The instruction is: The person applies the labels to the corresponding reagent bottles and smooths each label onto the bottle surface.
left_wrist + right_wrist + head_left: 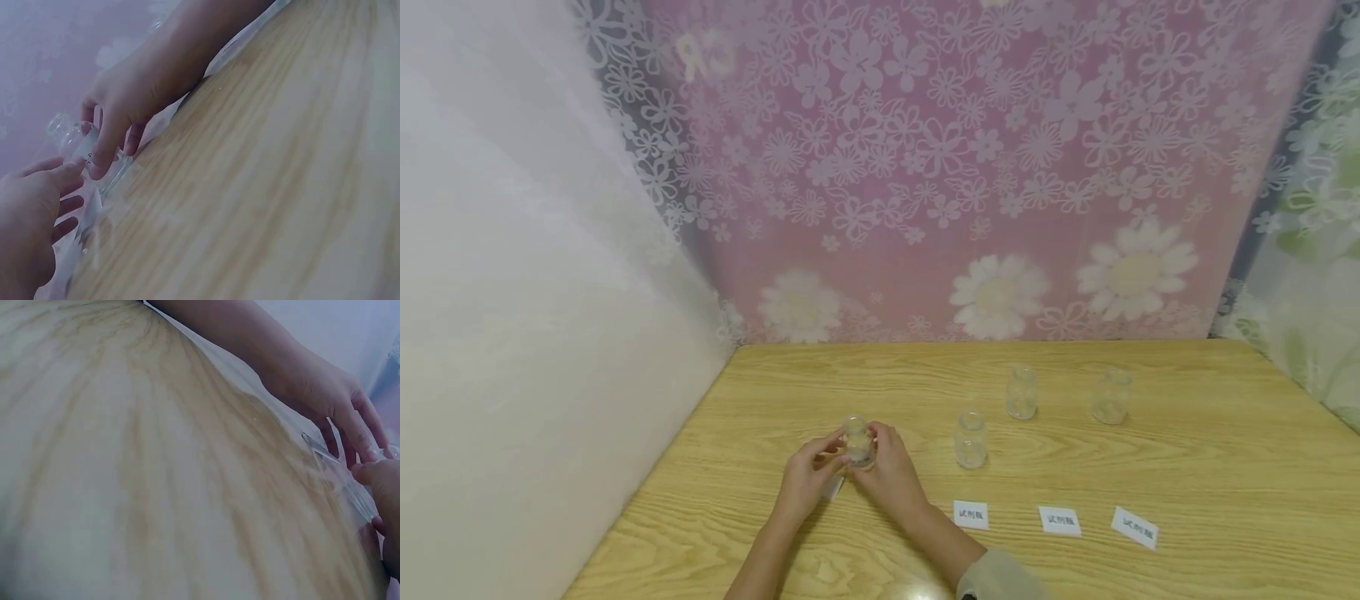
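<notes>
A small clear glass bottle [857,433] stands between the two hands at the table's left-centre. My right hand [891,477] grips it from the right, fingers round its side. From the left, my left hand [807,477] holds it with thumb and index finger, the other fingers trailing loosely in the left wrist view. A white label [86,149] with dark writing lies against the bottle's side, the left thumb tip at its edge. Below the hands, a small translucent piece [832,487] partly shows; the hands hide the rest.
Three more clear glass bottles stand to the right: a near one [971,442], a far one [1022,394] and a far-right one [1111,397]. In front lie three white printed cards, left [971,514], middle [1060,521] and right [1135,527]. A pale wall [550,292] borders the left.
</notes>
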A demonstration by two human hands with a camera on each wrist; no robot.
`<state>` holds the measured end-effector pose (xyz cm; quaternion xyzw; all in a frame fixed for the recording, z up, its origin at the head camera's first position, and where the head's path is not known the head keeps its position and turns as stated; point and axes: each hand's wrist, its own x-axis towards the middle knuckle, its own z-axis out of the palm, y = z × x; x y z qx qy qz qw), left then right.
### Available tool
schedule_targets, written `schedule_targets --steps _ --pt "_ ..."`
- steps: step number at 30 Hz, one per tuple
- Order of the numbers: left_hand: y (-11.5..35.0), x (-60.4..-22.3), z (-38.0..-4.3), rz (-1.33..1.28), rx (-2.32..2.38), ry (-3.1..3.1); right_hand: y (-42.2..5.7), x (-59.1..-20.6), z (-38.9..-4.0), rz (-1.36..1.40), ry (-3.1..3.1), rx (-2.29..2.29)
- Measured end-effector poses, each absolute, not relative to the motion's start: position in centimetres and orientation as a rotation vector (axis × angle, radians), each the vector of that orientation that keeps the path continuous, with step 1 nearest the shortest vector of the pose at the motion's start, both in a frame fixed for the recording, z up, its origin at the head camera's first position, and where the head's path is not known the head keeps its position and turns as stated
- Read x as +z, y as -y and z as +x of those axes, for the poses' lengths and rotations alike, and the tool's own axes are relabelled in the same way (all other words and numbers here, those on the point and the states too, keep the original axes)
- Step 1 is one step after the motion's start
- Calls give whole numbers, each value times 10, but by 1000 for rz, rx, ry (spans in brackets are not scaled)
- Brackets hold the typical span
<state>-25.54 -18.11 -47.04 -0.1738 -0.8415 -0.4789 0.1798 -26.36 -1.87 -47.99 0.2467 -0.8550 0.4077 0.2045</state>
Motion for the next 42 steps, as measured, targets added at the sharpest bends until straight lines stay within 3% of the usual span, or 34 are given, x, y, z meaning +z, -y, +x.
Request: schedule_targets --steps 4,11,20,27,33,42 --pt "182 -470 -256 -508 -1369 2359 19 -475 -261 664 2372 1040" --pt "185 -467 -256 -457 -1373 2373 6 -465 -265 763 2426 1410" --pt "186 -464 -254 -393 -1476 2407 -5 -470 -278 906 2331 1475" --pt "185 -467 -254 -387 -1485 2391 0 -467 -272 787 2448 1615" --pt "185 -469 -255 -396 -1478 2398 12 -468 -268 674 2437 1377" --pt "186 -470 -255 -420 -1502 2406 2 -465 -268 772 2422 1524"
